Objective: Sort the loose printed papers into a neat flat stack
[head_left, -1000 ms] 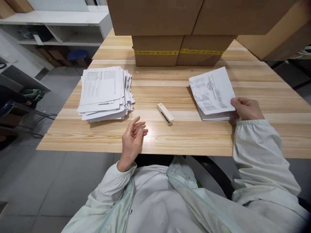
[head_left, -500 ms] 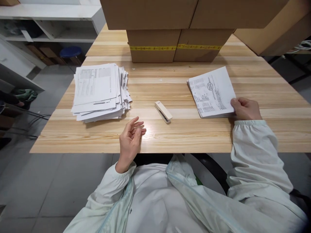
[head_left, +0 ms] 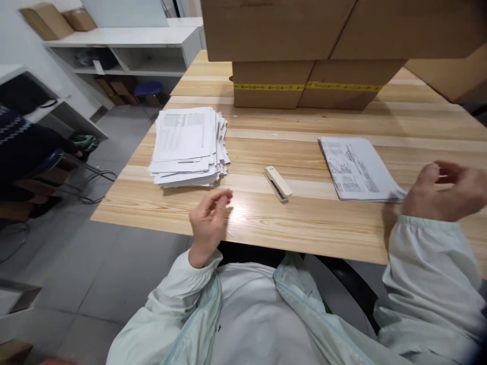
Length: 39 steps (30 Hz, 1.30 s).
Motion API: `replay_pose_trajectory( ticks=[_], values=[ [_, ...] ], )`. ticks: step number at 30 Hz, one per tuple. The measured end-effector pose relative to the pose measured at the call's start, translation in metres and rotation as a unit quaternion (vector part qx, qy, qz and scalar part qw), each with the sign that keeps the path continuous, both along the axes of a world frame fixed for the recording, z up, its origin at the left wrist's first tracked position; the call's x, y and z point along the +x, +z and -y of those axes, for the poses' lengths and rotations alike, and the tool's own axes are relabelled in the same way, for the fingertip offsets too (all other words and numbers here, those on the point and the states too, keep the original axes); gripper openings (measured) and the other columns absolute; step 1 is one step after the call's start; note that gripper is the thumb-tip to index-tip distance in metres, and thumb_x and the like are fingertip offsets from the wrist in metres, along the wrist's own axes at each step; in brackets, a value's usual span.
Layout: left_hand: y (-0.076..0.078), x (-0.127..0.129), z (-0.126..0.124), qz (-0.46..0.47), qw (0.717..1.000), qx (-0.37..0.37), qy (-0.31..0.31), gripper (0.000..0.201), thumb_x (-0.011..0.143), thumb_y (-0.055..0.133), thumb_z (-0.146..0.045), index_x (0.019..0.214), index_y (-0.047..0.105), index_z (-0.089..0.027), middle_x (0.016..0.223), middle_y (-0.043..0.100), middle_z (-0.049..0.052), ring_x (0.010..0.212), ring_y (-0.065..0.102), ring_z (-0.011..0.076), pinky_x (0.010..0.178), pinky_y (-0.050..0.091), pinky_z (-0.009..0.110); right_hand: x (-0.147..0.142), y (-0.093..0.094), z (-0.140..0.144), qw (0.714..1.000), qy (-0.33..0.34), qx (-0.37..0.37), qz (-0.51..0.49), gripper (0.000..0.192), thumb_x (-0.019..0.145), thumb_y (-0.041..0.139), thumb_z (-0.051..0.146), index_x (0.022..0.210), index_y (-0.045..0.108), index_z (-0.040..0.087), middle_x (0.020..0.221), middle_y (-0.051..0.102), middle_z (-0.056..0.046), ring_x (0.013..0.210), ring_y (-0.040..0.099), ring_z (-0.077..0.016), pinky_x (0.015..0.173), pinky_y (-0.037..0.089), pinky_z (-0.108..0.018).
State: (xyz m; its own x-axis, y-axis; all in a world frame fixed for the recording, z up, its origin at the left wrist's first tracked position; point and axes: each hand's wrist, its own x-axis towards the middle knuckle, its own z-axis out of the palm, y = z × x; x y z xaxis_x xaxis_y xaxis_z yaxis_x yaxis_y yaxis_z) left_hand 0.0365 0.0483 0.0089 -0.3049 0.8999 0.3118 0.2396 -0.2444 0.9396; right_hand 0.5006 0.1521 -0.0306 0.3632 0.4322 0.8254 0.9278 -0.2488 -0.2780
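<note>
My left hand hovers over the table's front edge with loosely curled fingers and nothing in it. To its right, a cream stapler lies on the wood. My right hand is raised at the right, slightly blurred, with a gap between thumb and bent fingers; it holds nothing. Just left of that hand lies a smaller pile of printed papers with an oval stamp on the top sheet. Beyond my left hand stands a taller, uneven stack of printed papers.
Cardboard boxes with yellow tape are stacked at the back of the wooden table. White shelves and a blue stool stand beyond. At the left edge, a seated person is partly visible.
My right hand has let go of the smaller paper pile and moved up and right. The pile now lies on the table. My view has turned left; the left hand's fingers have curled more.
</note>
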Motion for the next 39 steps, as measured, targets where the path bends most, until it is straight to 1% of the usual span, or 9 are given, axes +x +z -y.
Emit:
replay_pose_trajectory(
  ticks=[2, 5, 9, 13, 18, 21, 25, 29, 39],
  values=[
    [0.02, -0.026, -0.011, -0.102, 0.989, 0.074, 0.079, 0.016, 0.094, 0.063, -0.032, 0.102, 0.073, -0.023, 0.099, 0.076, 0.004, 0.093, 0.072, 0.0186, 0.089, 0.06, 0.036, -0.044, 0.006, 0.011, 0.998, 0.028, 0.049, -0.019, 0.008, 0.077, 0.062, 0.019, 0.085, 0.065, 0.017, 0.078, 0.068, -0.014, 0.082, 0.064, -0.031, 0.085, 0.042, -0.052],
    [0.043, -0.068, -0.044, -0.242, 0.958, 0.13, 0.082, 0.015, 0.092, 0.062, -0.026, 0.103, 0.072, -0.024, 0.111, 0.075, 0.005, 0.109, 0.069, 0.0219, 0.097, 0.056, 0.038, -0.129, 0.017, 0.036, 0.971, 0.24, 0.012, -0.017, 0.011, 0.087, 0.059, 0.021, 0.093, 0.067, 0.018, 0.087, 0.073, -0.013, 0.083, 0.067, -0.0274, 0.084, 0.047, -0.044],
    [0.05, -0.105, -0.094, -0.417, 0.907, 0.055, 0.003, 0.016, 0.086, 0.063, -0.02, 0.102, 0.069, -0.019, 0.126, 0.07, 0.011, 0.124, 0.062, 0.0276, 0.108, 0.046, 0.043, -0.221, 0.029, 0.066, 0.869, 0.491, -0.019, 0.048, 0.014, 0.087, 0.064, 0.012, 0.097, 0.066, 0.021, 0.084, 0.075, -0.006, 0.076, 0.068, -0.0203, 0.077, 0.046, -0.036],
    [0.053, -0.113, -0.123, -0.557, 0.824, -0.061, -0.083, 0.037, 0.087, 0.058, -0.019, 0.123, 0.06, -0.013, 0.116, 0.071, 0.017, 0.106, 0.067, 0.0292, 0.092, 0.05, 0.039, -0.266, 0.032, 0.079, 0.794, 0.604, -0.06, 0.025, 0.015, 0.09, 0.06, 0.009, 0.097, 0.065, 0.021, 0.083, 0.074, -0.003, 0.074, 0.067, -0.0173, 0.07, 0.044, -0.034],
    [0.076, -0.104, -0.136, -0.688, 0.699, -0.113, -0.161, 0.058, 0.084, 0.059, -0.02, 0.141, 0.047, -0.013, 0.098, 0.073, 0.015, 0.087, 0.068, 0.0294, 0.078, 0.047, 0.035, -0.28, 0.027, 0.085, 0.763, 0.641, -0.084, -0.004, 0.014, 0.091, 0.06, 0.01, 0.1, 0.065, 0.021, 0.082, 0.073, -0.004, 0.072, 0.065, -0.0169, 0.066, 0.047, -0.033],
    [0.083, -0.101, -0.141, -0.729, 0.654, -0.109, -0.171, 0.059, 0.084, 0.053, -0.012, 0.142, 0.046, -0.013, 0.091, 0.073, 0.016, 0.082, 0.067, 0.0306, 0.075, 0.046, 0.035, -0.279, 0.026, 0.085, 0.764, 0.638, -0.094, -0.019, 0.015, 0.091, 0.06, 0.009, 0.099, 0.065, 0.02, 0.081, 0.072, -0.004, 0.072, 0.065, -0.0169, 0.066, 0.049, -0.032],
    [0.08, -0.104, -0.144, -0.728, 0.658, -0.106, -0.16, 0.057, 0.085, 0.046, -0.008, 0.141, 0.048, -0.014, 0.085, 0.072, 0.014, 0.079, 0.067, 0.0289, 0.078, 0.045, 0.036, -0.279, 0.025, 0.084, 0.771, 0.626, -0.107, -0.043, 0.014, 0.092, 0.06, 0.009, 0.097, 0.065, 0.021, 0.081, 0.072, -0.003, 0.071, 0.066, -0.0166, 0.068, 0.051, -0.032],
    [0.081, -0.108, -0.148, -0.708, 0.679, -0.104, -0.163, 0.064, 0.085, 0.059, -0.028, 0.146, 0.042, -0.015, 0.094, 0.074, 0.013, 0.074, 0.065, 0.026, 0.079, 0.046, 0.036, -0.279, 0.026, 0.085, 0.77, 0.628, -0.11, -0.042, 0.013, 0.091, 0.061, 0.009, 0.097, 0.065, 0.02, 0.081, 0.072, -0.003, 0.072, 0.065, -0.0161, 0.069, 0.051, -0.031],
    [0.097, -0.091, -0.156, -0.744, 0.626, -0.099, -0.21, 0.072, 0.074, 0.064, -0.016, 0.143, 0.044, -0.016, 0.072, 0.066, 0.008, 0.072, 0.063, 0.0296, 0.072, 0.044, 0.036, -0.28, 0.026, 0.085, 0.775, 0.616, -0.127, -0.069, 0.014, 0.091, 0.061, 0.009, 0.098, 0.066, 0.02, 0.081, 0.072, -0.002, 0.071, 0.066, -0.0161, 0.068, 0.05, -0.03]
  ],
)
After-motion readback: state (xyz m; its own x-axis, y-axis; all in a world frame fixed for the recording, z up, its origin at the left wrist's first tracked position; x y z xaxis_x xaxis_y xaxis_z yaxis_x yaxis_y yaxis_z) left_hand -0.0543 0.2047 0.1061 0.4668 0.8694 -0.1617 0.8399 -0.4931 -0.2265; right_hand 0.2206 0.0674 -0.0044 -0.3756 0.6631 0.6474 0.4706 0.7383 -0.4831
